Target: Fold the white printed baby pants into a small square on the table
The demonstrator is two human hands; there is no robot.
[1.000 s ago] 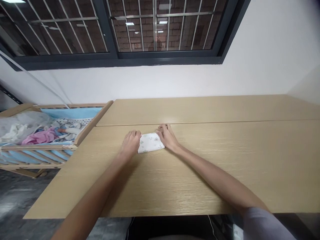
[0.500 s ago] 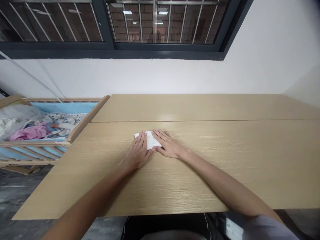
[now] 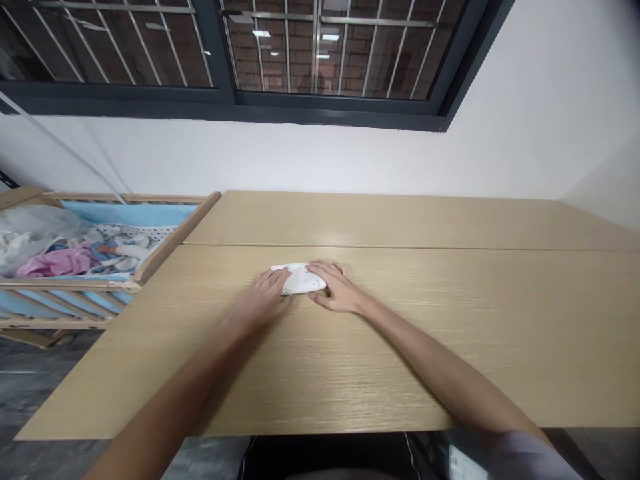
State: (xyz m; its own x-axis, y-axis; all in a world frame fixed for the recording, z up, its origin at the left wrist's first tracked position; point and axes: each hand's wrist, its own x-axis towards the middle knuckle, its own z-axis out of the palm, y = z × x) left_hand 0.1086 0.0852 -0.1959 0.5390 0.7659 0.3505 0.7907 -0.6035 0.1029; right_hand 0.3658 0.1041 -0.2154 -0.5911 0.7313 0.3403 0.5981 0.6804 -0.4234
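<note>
Pinning a folded white cloth (image 3: 300, 279) to the tabletop (image 3: 440, 347), the left hand (image 3: 263, 297) and right hand (image 3: 337, 288) press down with flat, ungripping fingers (image 3: 324, 269).

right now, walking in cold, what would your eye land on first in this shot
The eye goes first to the small folded white cloth at the middle of the light wood table, with the left hand and right hand on its two ends. To the left, a wooden crib heaped with clothes stands out by colour, above all a pink garment. Along the top runs a dark-framed barred window, with brick beyond.
</note>
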